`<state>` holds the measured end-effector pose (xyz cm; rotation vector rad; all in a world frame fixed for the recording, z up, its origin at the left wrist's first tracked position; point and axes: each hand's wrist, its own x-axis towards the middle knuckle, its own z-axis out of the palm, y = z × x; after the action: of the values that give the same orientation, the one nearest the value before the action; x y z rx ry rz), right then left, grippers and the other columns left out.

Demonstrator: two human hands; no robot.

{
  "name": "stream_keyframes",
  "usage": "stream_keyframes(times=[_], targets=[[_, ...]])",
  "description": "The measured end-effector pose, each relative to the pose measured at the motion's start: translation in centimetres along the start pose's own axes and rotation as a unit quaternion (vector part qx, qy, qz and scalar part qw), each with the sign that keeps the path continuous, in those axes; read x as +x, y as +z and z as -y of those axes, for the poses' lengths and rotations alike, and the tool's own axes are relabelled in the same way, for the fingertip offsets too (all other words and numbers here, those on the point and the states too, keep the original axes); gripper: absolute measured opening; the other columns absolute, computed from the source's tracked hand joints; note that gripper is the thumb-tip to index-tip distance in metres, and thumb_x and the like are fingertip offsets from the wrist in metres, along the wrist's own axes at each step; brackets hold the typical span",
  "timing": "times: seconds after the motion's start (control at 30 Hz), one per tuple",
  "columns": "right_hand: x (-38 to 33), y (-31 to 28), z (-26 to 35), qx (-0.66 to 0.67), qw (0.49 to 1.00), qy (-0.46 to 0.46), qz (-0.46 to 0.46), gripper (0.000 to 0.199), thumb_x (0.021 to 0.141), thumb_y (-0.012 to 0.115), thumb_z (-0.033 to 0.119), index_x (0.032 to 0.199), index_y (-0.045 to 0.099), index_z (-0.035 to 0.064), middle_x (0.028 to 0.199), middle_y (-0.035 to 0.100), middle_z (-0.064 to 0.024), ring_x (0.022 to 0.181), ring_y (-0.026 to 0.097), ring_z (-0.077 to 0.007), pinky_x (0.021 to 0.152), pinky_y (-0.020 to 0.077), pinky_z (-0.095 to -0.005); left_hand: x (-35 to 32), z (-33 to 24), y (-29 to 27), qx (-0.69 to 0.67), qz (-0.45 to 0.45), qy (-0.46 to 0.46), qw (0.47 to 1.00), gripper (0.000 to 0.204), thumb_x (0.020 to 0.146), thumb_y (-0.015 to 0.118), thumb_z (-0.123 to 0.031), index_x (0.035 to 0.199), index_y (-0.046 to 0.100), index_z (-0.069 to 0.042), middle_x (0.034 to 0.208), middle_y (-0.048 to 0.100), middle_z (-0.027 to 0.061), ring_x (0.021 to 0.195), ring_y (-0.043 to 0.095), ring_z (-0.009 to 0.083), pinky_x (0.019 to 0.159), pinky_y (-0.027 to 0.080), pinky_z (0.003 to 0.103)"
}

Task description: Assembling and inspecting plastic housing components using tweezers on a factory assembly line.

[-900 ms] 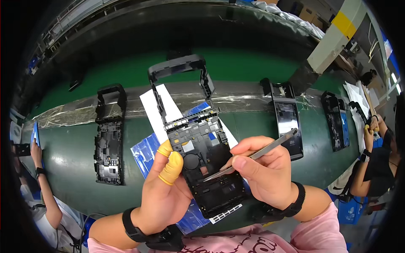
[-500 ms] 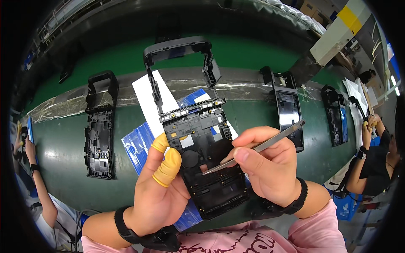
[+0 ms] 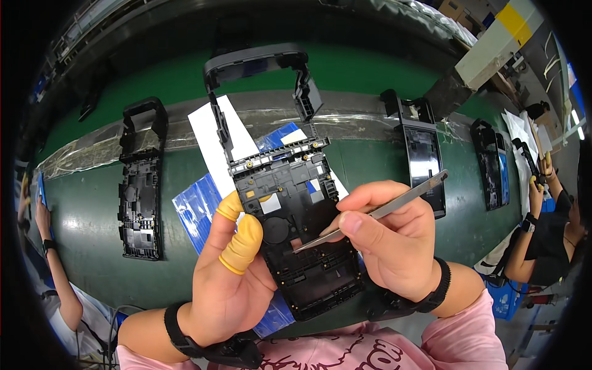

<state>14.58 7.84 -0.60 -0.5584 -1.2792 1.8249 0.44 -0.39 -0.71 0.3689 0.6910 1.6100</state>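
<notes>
A black plastic device housing (image 3: 290,213) with a tall handle frame at its far end is held up before me. My left hand (image 3: 231,265), with yellow finger cots on thumb and finger, grips its left edge. Between the thumb and fingers of my right hand (image 3: 394,240) are metal tweezers (image 3: 385,211). Their tips rest at a small square opening left of the housing's lower middle, where a bit of skin tone shows through. Whether the tips hold anything is too small to tell. Some fingers of both hands are hidden by the housing.
Under the housing lie blue plastic sheets (image 3: 200,206) and a white sheet (image 3: 213,142) on the green table (image 3: 86,216). Another black housing (image 3: 140,191) lies at left; two more (image 3: 423,160) (image 3: 491,163) lie at right. Co-workers' arms (image 3: 58,265) (image 3: 524,246) show at both sides.
The housing has shifted slightly left and away in the picture, as have the things on the table. The tweezer tips stay at the same small opening.
</notes>
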Motion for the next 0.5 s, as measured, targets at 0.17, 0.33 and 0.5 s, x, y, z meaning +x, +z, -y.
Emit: stream_keyframes(times=[0.17,0.33,0.5], targets=[[0.05,0.03,-0.05,-0.012,1.0,0.008,-0.01,0.015,0.076,0.055,-0.005,0.091,0.054,-0.004,0.08,0.057,-0.0039,0.069,0.052,-0.0042,0.058,0.0401,-0.0146,0.04,0.01,0.12,0.004,-0.007,0.003,1.0,0.036,0.089,0.036,-0.024,0.121,0.03,-0.008,0.118,0.043,0.0115,0.105,0.047,0.0236,0.087,0.041,0.038],[-0.13,0.03,-0.07,-0.032,0.999,0.007,-0.024,0.015,0.076,0.056,-0.004,0.091,0.055,-0.0027,0.077,0.057,-0.0031,0.064,0.05,-0.0024,0.054,0.0372,-0.0139,0.16,0.04,-0.04,0.015,-0.001,0.002,1.0,0.038,0.089,0.036,-0.025,0.122,0.03,-0.007,0.118,0.044,0.0118,0.107,0.046,0.0241,0.088,0.04,0.038],[0.06,-0.03,0.8,0.039,0.997,0.04,-0.055,0.016,0.077,0.056,0.002,0.093,0.054,-0.003,0.071,0.059,-0.0069,0.053,0.045,-0.0032,0.046,0.0327,-0.015,0.73,-0.21,-0.6,-0.052,-0.01,-0.011,0.999,0.037,0.086,0.041,-0.019,0.12,0.033,-0.007,0.115,0.046,0.0112,0.105,0.046,0.0232,0.088,0.039,0.037]])
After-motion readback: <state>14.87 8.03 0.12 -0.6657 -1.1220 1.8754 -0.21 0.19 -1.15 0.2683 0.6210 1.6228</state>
